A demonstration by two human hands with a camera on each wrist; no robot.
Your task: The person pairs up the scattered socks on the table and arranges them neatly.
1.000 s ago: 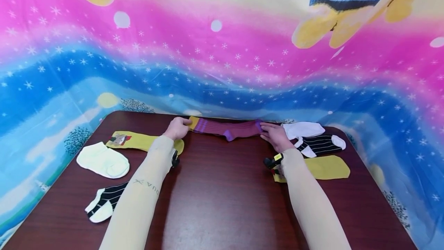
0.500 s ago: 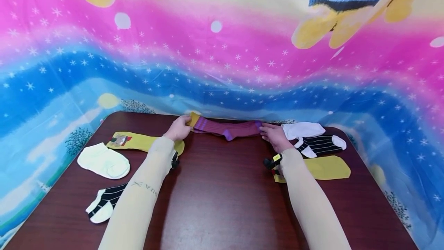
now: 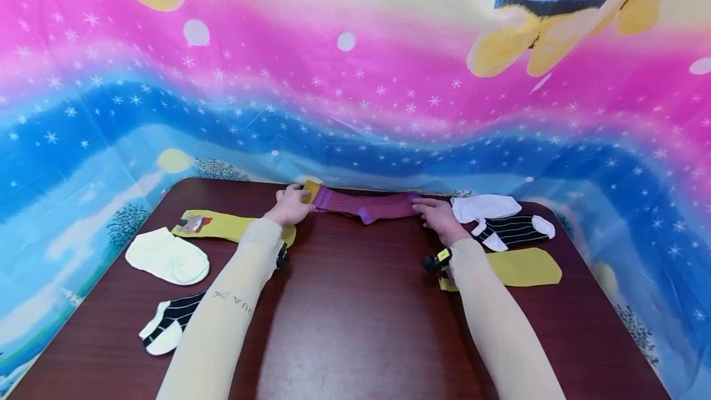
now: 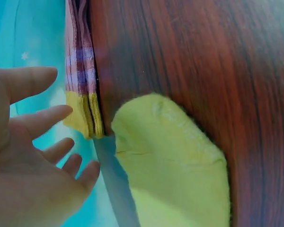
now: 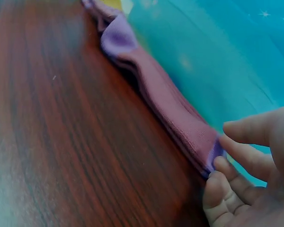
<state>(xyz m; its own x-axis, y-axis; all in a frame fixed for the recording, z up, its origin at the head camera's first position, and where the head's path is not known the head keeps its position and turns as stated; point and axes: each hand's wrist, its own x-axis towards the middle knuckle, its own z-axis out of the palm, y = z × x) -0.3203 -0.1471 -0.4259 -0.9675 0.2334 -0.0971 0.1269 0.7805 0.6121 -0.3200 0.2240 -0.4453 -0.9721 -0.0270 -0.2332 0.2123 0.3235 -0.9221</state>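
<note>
A purplish-red ribbed sock (image 3: pixel 383 204) with a yellow cuff, purple stripes, heel and toe lies along the table's far edge. Its layered cuff (image 4: pixel 83 113) shows in the left wrist view. My left hand (image 3: pixel 290 205) is beside that cuff with fingers spread, and one fingertip overlaps it; contact is unclear. At the other end, fingers of my right hand (image 3: pixel 439 216) touch the purple toe (image 5: pixel 215 153), with thumb and forefinger apart. Under my left wrist lies a yellow sock (image 3: pixel 222 227) with an animal-face print; a matching yellow sock (image 3: pixel 524 267) is partly behind my right forearm.
On the left of the brown table (image 3: pixel 355 320) are a white sock (image 3: pixel 166 257) and a black striped sock (image 3: pixel 172 321), partly covered by my left forearm. On the right lie a white sock (image 3: pixel 486 207) and a black striped sock (image 3: pixel 516 231). A printed cloth (image 3: pixel 355 110) rises behind.
My left hand has let go of the yellow cuff and spread its fingers. The cuff tipped slightly toward the back. My right fingers have loosened at the toe and shifted slightly left.
</note>
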